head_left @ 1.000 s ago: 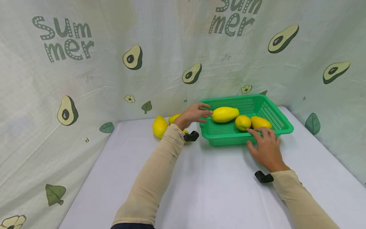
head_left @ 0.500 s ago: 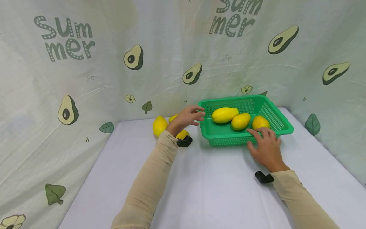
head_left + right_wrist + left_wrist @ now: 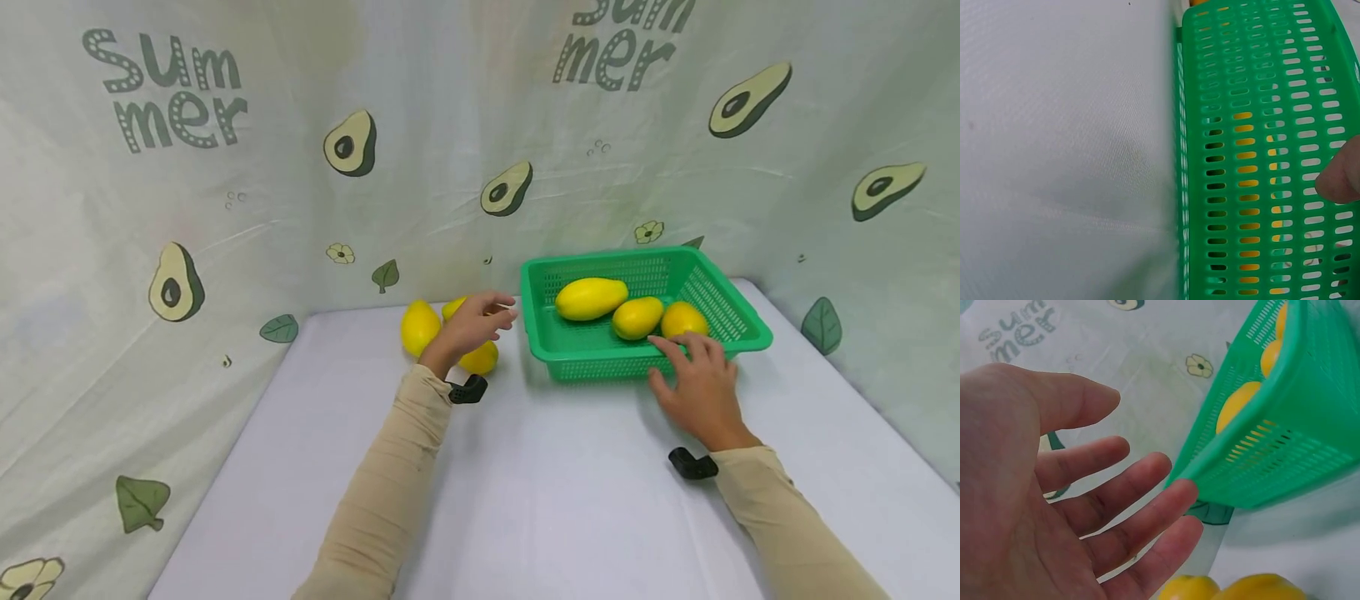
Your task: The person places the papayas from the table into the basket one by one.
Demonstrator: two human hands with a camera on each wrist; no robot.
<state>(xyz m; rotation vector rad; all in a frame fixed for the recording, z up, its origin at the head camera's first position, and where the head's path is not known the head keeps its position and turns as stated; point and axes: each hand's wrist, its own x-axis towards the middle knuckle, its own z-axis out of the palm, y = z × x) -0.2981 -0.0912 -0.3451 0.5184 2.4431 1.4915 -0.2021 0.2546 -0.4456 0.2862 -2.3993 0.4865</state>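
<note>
My left hand hovers over several yellow fruits on the table, left of the green plastic basket. Its fingers are spread and relaxed, and nothing is in the palm in the left wrist view. Beneath and beside it lie an upright oval fruit, a partly covered fruit and a rounder fruit. My right hand grips the basket's front rim, fingertips over the edge, its thumb against the slotted wall. Inside the basket rest a large elongated yellow fruit and two smaller ones, a middle fruit and a right fruit.
White cloth covers the table. Behind it hangs a pale curtain printed with avocados, leaves and lettering, close to the basket's back side. A black wrist camera sits on the left wrist, another camera on the right.
My left hand has drawn back leftward from the basket's left side to above the loose fruits. The two smaller fruits in the basket have rolled and shifted slightly. The right hand has stayed put.
</note>
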